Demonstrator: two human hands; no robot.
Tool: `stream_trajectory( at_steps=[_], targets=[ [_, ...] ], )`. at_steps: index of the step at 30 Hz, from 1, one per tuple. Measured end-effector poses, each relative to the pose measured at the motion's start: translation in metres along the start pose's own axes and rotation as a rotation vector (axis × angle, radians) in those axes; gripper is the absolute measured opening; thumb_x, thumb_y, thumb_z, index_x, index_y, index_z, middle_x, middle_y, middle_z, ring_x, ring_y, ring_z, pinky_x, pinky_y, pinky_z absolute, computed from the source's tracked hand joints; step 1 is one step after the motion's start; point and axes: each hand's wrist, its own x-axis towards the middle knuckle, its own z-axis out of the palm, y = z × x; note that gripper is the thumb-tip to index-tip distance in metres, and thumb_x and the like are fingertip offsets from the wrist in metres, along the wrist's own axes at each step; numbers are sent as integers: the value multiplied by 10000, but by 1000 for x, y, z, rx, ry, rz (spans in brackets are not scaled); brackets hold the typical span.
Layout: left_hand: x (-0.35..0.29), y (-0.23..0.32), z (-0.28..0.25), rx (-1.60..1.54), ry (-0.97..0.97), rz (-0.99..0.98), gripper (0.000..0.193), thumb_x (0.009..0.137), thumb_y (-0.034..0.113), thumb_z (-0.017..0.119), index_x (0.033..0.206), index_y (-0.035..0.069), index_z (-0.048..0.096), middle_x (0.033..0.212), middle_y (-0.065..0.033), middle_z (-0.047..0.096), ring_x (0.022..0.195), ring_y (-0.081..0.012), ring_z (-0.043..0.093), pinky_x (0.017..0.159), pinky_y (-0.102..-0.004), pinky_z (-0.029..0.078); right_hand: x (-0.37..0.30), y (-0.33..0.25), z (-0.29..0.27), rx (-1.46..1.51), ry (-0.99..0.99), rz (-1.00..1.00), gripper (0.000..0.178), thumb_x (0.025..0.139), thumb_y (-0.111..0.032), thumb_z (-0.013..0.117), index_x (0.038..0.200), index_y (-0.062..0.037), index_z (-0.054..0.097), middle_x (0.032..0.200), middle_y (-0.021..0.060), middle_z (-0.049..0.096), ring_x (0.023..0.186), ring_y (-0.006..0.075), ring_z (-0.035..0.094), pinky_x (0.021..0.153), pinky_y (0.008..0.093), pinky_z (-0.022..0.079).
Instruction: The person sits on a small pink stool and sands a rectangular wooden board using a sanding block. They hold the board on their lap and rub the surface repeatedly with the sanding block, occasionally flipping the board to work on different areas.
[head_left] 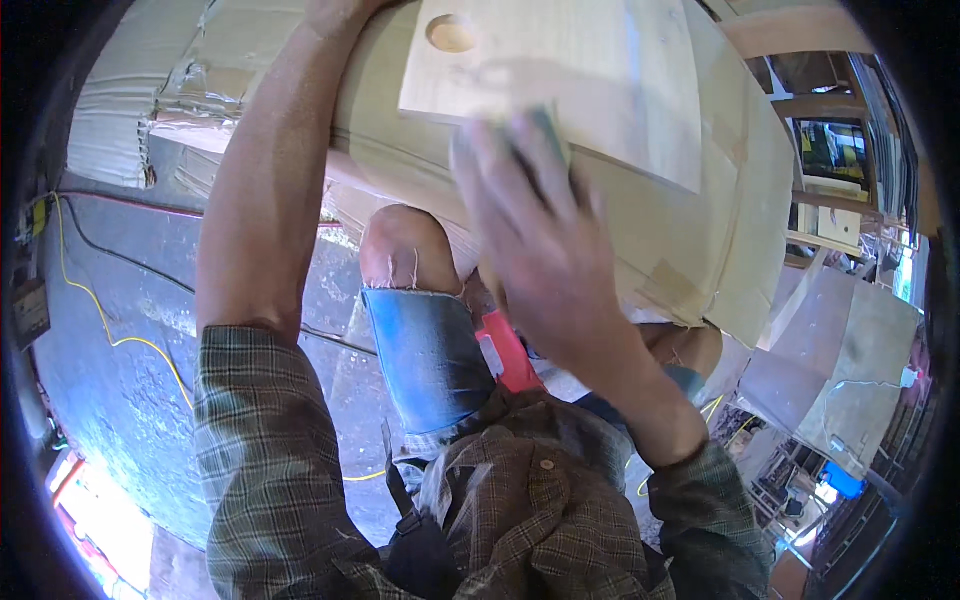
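A pale flat wooden board with a round hole near its left side lies on a cardboard-covered work surface. My right hand, smeared by motion, is at the board's near edge. Its fingers are closed over a dark green piece of sandpaper, most of which the fingers hide. My left arm reaches forward along the left of the board. Only the start of my left hand shows at the top edge; its fingers are out of the picture.
Torn cardboard lies at the far left. On the grey floor run a yellow cord and dark cables. Wooden shelving with stacked items stands at the right, above a grey panel. A red object is between my knees.
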Motion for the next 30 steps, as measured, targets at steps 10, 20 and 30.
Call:
stream_trajectory(
  at_steps=[10, 20, 30],
  targets=[
    [-9, 15, -11, -24, -149, -47, 435, 929, 310, 449, 1257, 42, 547, 1275, -197, 542, 1251, -359, 440, 1044, -428, 344, -125, 59, -77, 6, 77, 402, 550, 743, -126, 608, 1286, -80, 537, 1334, 121, 488, 1194, 354, 463, 973, 474, 365],
    [-29, -20, 21, 318, -214, 220, 395, 942, 348, 421, 1264, 158, 550, 1292, -177, 531, 1221, -471, 429, 1012, -559, 355, -64, 140, -18, 67, 294, 389, 456, 841, -282, 556, 1245, -73, 564, 1316, 114, 505, 1205, 290, 458, 910, 480, 383],
    [-31, 73, 22, 462, -204, -95, 394, 900, 355, 446, 1125, 65, 587, 1193, -233, 552, 1140, -428, 494, 939, -581, 387, -106, 96, -34, 23, 155, 340, 566, 914, -392, 462, 1289, 32, 487, 1367, 197, 444, 1267, 372, 400, 1011, 495, 282]
  ],
)
